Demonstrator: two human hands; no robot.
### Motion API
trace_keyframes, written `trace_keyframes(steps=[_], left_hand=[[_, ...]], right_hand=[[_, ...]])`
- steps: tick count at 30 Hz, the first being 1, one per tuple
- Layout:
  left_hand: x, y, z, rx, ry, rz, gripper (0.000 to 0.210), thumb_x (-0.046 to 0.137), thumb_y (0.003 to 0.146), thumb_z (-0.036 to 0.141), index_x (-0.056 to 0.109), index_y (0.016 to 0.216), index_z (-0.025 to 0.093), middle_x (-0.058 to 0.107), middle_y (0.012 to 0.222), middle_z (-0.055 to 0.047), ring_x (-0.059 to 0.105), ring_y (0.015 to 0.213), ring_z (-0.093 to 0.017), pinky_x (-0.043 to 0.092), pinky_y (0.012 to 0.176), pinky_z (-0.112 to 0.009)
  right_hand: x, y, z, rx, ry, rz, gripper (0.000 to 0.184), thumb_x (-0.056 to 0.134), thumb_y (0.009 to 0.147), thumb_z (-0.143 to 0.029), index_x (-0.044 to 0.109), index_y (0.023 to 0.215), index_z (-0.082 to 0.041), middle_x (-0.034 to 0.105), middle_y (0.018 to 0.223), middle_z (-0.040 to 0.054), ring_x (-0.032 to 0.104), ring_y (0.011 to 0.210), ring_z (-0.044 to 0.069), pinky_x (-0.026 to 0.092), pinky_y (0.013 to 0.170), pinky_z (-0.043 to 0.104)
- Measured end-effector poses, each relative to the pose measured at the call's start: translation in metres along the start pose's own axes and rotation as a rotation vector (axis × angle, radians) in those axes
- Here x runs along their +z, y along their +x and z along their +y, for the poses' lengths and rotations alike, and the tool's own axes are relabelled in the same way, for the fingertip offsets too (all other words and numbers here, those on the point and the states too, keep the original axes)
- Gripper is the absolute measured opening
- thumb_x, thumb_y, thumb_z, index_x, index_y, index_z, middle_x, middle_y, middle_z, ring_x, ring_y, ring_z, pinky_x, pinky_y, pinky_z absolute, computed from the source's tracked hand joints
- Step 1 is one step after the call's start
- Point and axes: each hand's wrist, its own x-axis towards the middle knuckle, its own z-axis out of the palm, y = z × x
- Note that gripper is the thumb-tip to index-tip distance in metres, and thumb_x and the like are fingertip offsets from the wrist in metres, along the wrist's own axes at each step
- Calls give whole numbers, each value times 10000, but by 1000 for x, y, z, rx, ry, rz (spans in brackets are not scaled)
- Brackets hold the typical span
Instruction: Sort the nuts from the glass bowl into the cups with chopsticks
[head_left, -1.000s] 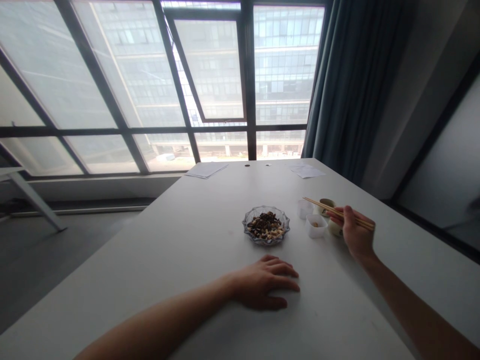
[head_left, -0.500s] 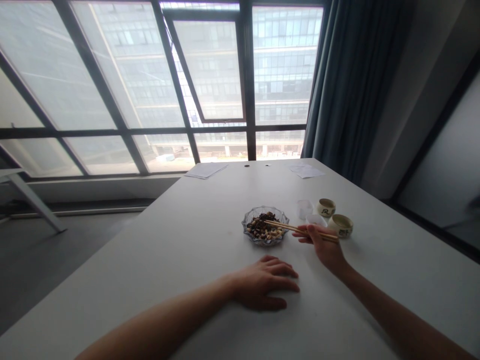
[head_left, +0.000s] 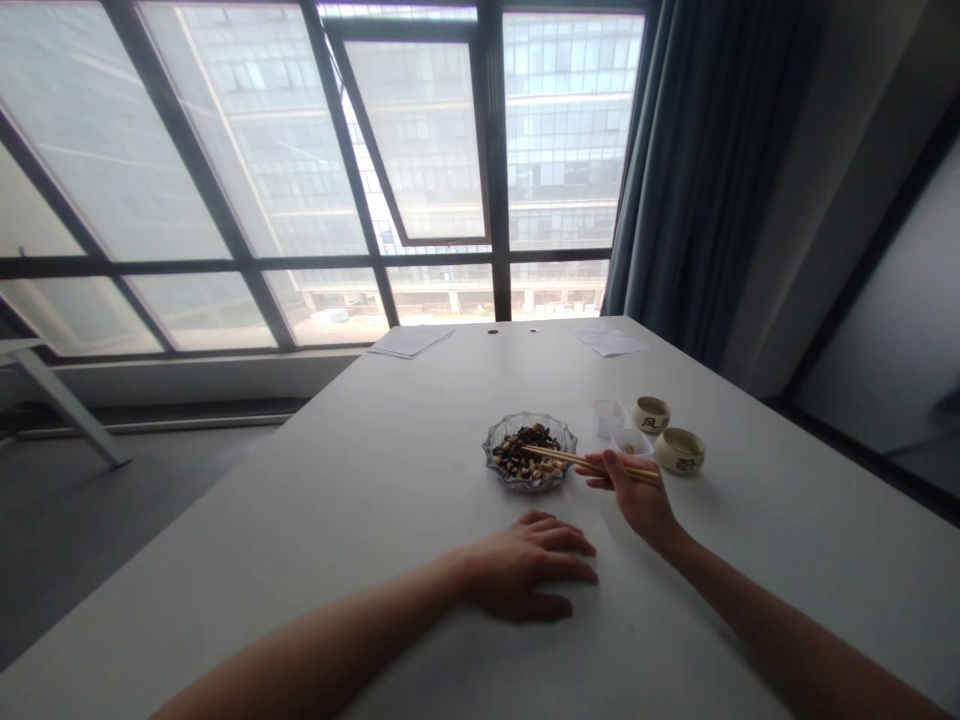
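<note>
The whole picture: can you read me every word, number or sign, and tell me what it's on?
Looks like "风", on the farther cup.
Nearer cup: a dark marking, too blurred to read.
Papers at the far left: no writing I can make out.

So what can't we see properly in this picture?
All in the head view:
Chopsticks: tips lost among the dark bits in the glass bowl; too small to tell if they pinch anything.
Clear container: lower front hidden by the right hand.
Left hand: palm hidden underneath.
Nearer tan cup: bottom hidden by its front wall.
Papers: any writing too blurred.
</note>
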Motion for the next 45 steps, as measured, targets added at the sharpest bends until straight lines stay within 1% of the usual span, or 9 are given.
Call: trace_keyframes(steps=[6, 9, 15, 18, 20, 30, 33, 40, 45], left_hand=[[0, 0, 0, -1, -11, -1, 470, 655, 1005, 487, 606, 1436, 305, 593, 1516, -79, 540, 1404, -308, 297, 1245, -451], [0, 0, 0, -1, -17, -1, 468, 657, 1005, 479, 604, 1437, 306, 597, 1511, -80, 538, 1412, -303, 292, 1248, -448], [1, 0, -1, -4, -23, -8, 476, 668, 996, 468, 594, 1443, 321, 590, 1517, -78, 538, 1415, -312, 299, 1246, -453], [0, 0, -1, -5, -24, -10, 475, 671, 995, 466, 594, 1440, 321, 592, 1514, -79, 540, 1414, -309, 297, 1248, -450], [0, 0, -1, -5, -25, -11, 471, 670, 996, 468, 596, 1437, 318, 592, 1513, -78, 537, 1417, -305, 296, 1249, -446], [-1, 0, 0, -8, -26, -17, 471, 663, 999, 469, 596, 1440, 319, 589, 1515, -83, 533, 1420, -309, 300, 1248, -460], [0, 0, 0, -5, -24, -7, 467, 659, 1001, 471, 596, 1438, 320, 592, 1513, -80, 532, 1419, -307, 298, 1247, -457], [0, 0, -1, 2, -16, 5, 466, 658, 1000, 475, 600, 1432, 311, 596, 1507, -73, 538, 1406, -298, 301, 1241, -442], [2, -1, -2, -2, -8, 7, 473, 658, 998, 486, 603, 1435, 312, 595, 1509, -72, 546, 1391, -306, 302, 1238, -447]], right_hand=[[-8, 9, -10, -50, -21, 89, 528, 807, 828, -663, 831, 871, -137, 834, 852, 143, 837, 776, 305, 718, 648, 351], [-20, 18, -17, -98, -27, 179, 529, 807, 836, -650, 821, 871, -123, 831, 843, 142, 837, 777, 297, 713, 647, 328], [-55, 36, -31, -218, -47, 400, 494, 794, 872, -606, 799, 895, -112, 824, 830, 121, 836, 763, 273, 707, 677, 317], [-64, 40, -35, -251, -66, 460, 513, 786, 871, -621, 791, 887, -108, 823, 821, 133, 835, 761, 282, 706, 659, 331], [-66, 40, -36, -263, -76, 473, 512, 791, 865, -621, 785, 879, -109, 823, 819, 136, 832, 747, 281, 704, 646, 332], [-58, 34, -37, -267, -115, 408, 507, 765, 883, -632, 786, 894, -126, 822, 837, 125, 833, 751, 280, 702, 647, 340], [-50, 29, -35, -233, -90, 323, 491, 772, 882, -628, 795, 888, -137, 819, 812, 112, 834, 746, 286, 705, 634, 345], [-23, 10, -24, -100, -73, 81, 531, 804, 820, -680, 821, 846, -150, 824, 791, 129, 829, 704, 291, 697, 572, 326], [-12, 1, -14, -38, -65, -35, 504, 797, 843, -656, 832, 863, -153, 834, 838, 136, 833, 735, 290, 698, 584, 319]])
